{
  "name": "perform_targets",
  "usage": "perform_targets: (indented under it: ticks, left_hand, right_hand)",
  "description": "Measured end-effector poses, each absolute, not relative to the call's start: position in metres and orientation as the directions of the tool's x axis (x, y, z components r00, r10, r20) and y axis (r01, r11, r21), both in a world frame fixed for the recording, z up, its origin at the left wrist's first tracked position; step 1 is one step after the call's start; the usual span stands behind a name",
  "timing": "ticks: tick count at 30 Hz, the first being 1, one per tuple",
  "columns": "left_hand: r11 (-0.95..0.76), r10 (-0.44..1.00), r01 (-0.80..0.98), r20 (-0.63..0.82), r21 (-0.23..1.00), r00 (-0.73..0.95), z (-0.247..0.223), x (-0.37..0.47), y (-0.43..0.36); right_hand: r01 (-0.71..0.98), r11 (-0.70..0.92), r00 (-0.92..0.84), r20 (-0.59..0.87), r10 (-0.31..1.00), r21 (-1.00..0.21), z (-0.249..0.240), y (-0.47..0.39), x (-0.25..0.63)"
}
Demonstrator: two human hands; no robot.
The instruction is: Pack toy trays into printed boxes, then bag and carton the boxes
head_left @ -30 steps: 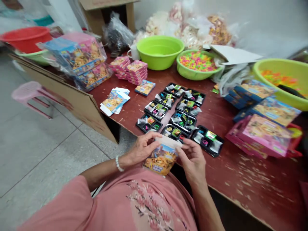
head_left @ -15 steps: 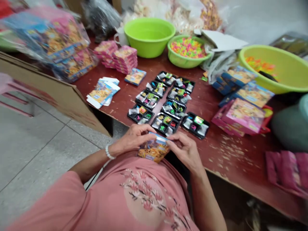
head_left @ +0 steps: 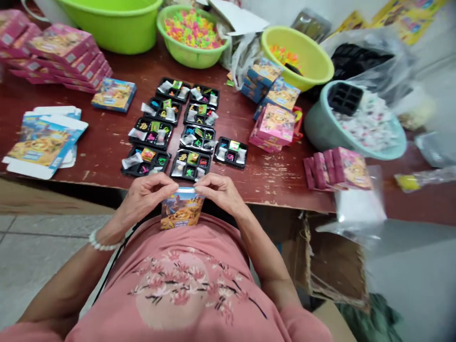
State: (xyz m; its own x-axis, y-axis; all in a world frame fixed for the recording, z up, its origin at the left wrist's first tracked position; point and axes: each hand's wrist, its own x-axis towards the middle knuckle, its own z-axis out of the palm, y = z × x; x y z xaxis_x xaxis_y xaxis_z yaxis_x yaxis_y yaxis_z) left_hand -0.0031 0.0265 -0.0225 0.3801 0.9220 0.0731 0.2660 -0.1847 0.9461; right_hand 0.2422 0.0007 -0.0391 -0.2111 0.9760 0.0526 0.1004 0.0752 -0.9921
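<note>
A small printed cardboard box [head_left: 182,210] in blue and yellow stands upright against my shirt, just below the table edge. My left hand [head_left: 147,194] pinches its upper left corner. At the upper right corner, my right hand [head_left: 219,190] grips it with thumb and fingers. A white strip shows along the box's top between the hands. Just beyond lie two columns of black compartment trays [head_left: 190,165] with small coloured toys and white packets. One more black tray [head_left: 231,153] lies to their right. Flat printed cartons [head_left: 42,142] lie at the left.
Stacked pink boxes [head_left: 67,54] and a single blue box [head_left: 114,94] stand at the back left. Basins line the rear: a green one [head_left: 117,28], one of toys [head_left: 192,35], a yellow one [head_left: 297,57] and a blue one [head_left: 356,118]. More pink boxes [head_left: 276,126] sit right.
The view has swung right, bringing the blue basin and the table's right end into sight. Both hands still hold the box by its top corners, and it now faces me more squarely.
</note>
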Motion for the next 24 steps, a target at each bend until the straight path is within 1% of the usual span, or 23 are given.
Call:
perform_targets:
  ticks: [2, 6, 9, 11, 12, 13, 14, 15, 16, 17, 18, 20, 21, 22, 24]
  left_hand:
    - [-0.266, 0.9, 0.287, 0.13, 0.92, 0.417, -0.025, -0.006, 0.023]
    - [-0.377, 0.878, 0.334, 0.22, 0.864, 0.424, -0.036, -0.011, 0.013]
    - [-0.421, 0.869, 0.343, 0.266, 0.84, 0.417, -0.042, -0.011, 0.008]
    - [-0.424, 0.87, 0.341, 0.273, 0.839, 0.411, -0.041, -0.01, 0.006]
    - [-0.419, 0.875, 0.341, 0.274, 0.842, 0.398, -0.04, -0.01, 0.006]
    - [-0.411, 0.883, 0.342, 0.275, 0.845, 0.38, -0.038, -0.01, 0.006]
    - [-0.403, 0.891, 0.341, 0.279, 0.849, 0.358, -0.036, -0.011, 0.006]
    - [-0.395, 0.899, 0.341, 0.283, 0.853, 0.333, -0.035, -0.011, 0.005]
    - [-0.387, 0.906, 0.34, 0.286, 0.857, 0.311, -0.035, -0.012, 0.005]
    - [-0.382, 0.91, 0.337, 0.287, 0.86, 0.298, -0.035, -0.012, 0.005]
    - [-0.382, 0.911, 0.333, 0.289, 0.862, 0.295, -0.035, -0.012, 0.005]
    - [-0.388, 0.907, 0.323, 0.294, 0.863, 0.303, -0.035, -0.01, 0.005]
    - [-0.391, 0.904, 0.319, 0.294, 0.863, 0.311, -0.035, -0.009, 0.005]
    - [-0.393, 0.902, 0.317, 0.294, 0.863, 0.316, -0.035, -0.008, 0.005]
    - [-0.393, 0.902, 0.318, 0.295, 0.863, 0.313, -0.034, -0.006, 0.006]
  right_hand:
    - [0.103, 0.138, -0.21, 0.114, 0.971, -0.985, -0.045, -0.003, 0.245]
    - [0.217, 0.325, -0.173, 0.292, 0.941, -0.92, -0.069, -0.013, 0.241]
    - [0.262, 0.352, -0.142, 0.325, 0.935, -0.899, -0.078, -0.024, 0.231]
    - [0.265, 0.363, -0.118, 0.343, 0.932, -0.893, -0.069, -0.03, 0.231]
    - [0.275, 0.373, -0.087, 0.363, 0.928, -0.886, -0.061, -0.032, 0.237]
    - [0.299, 0.375, -0.018, 0.388, 0.922, -0.877, -0.05, -0.032, 0.248]
    - [0.343, 0.362, 0.091, 0.414, 0.906, -0.867, -0.038, -0.029, 0.266]
    - [0.405, 0.323, 0.229, 0.437, 0.87, -0.855, -0.027, -0.024, 0.29]
    - [0.463, 0.243, 0.417, 0.451, 0.789, -0.852, -0.016, -0.016, 0.319]
    - [0.513, 0.159, 0.547, 0.465, 0.696, -0.843, -0.007, -0.005, 0.353]
    - [0.544, 0.068, 0.627, 0.459, 0.629, -0.836, -0.001, 0.008, 0.387]
    - [0.526, -0.156, 0.737, 0.357, 0.574, -0.836, 0.005, 0.038, 0.452]
    - [0.508, -0.261, 0.76, 0.285, 0.584, -0.821, 0.005, 0.053, 0.478]
    - [0.486, -0.329, 0.767, 0.215, 0.605, -0.81, 0.004, 0.067, 0.498]
    - [0.448, -0.392, 0.764, 0.117, 0.634, -0.803, 0.0, 0.09, 0.521]
